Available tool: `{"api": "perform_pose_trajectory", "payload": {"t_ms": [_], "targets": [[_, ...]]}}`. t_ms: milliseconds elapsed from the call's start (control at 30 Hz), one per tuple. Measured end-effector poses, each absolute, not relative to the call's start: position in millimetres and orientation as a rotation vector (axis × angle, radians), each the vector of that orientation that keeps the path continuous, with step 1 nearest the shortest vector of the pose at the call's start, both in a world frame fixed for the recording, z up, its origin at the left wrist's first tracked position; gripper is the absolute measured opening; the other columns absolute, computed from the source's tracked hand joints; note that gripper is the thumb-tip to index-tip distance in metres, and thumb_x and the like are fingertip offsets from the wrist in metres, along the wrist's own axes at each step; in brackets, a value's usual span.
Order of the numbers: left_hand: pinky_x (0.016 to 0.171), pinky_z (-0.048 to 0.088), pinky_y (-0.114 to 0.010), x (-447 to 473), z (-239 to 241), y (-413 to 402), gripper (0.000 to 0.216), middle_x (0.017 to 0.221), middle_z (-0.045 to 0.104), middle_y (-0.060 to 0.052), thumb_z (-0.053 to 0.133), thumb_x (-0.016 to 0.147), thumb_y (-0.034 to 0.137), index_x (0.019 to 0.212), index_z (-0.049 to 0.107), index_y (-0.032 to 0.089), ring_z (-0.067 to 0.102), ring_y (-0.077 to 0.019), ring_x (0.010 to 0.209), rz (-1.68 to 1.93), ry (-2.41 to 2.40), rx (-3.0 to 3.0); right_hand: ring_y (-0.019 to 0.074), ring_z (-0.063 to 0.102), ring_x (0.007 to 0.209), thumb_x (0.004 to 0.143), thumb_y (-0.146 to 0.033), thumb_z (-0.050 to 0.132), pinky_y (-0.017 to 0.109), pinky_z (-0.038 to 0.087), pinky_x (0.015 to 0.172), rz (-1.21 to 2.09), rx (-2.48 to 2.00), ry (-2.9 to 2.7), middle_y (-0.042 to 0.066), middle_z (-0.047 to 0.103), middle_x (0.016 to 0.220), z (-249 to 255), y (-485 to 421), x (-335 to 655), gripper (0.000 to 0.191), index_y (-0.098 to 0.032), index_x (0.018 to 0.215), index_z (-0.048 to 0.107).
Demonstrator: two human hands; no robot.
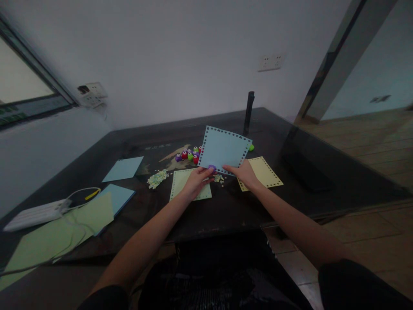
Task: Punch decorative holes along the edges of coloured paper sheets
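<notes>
A light-blue square paper is raised and tilted above the table, with a row of punched holes along its edges. At its lower left edge, my left hand is closed on a small purple craft punch. My right hand pinches the paper's lower right part, thumb on the front face. Below my left hand lies a pale green paper with a punched border, and a yellow paper with dark edge holes lies under my right hand. Small paper cut-outs are scattered between the hands.
Several coloured punches stand behind the papers. A pile of cut-outs, a blue sheet, stacked green sheets and a white power strip lie leftward. A black upright object stands at the back; a dark flat object lies right.
</notes>
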State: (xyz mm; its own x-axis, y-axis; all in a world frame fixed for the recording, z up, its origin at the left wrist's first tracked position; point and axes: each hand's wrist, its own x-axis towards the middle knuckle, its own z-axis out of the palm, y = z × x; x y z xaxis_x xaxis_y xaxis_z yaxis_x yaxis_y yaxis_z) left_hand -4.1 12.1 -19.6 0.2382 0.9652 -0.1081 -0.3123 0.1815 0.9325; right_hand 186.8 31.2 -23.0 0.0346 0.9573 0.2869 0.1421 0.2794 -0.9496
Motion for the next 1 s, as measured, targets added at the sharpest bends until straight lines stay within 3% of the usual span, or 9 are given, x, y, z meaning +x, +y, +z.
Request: {"api": "perform_pose_trajectory", "payload": {"t_ms": [1000], "targets": [[0.078, 0.046, -0.028, -0.7, -21.9, 12.5, 0.028, 0.088, 0.068, -0.005, 0.079, 0.063, 0.027, 0.085, 0.067, 0.014, 0.061, -0.0130, 0.082, 1.141, 0.816, 0.909, 0.0253, 0.066, 0.092, 0.060, -0.027, 0.074, 0.040, 0.050, 0.087, 0.889, -1.134, -1.382, 0.013, 0.071, 0.098, -20.5, 29.5, 185.8, 0.037, -0.011, 0.093, 0.068]]}}
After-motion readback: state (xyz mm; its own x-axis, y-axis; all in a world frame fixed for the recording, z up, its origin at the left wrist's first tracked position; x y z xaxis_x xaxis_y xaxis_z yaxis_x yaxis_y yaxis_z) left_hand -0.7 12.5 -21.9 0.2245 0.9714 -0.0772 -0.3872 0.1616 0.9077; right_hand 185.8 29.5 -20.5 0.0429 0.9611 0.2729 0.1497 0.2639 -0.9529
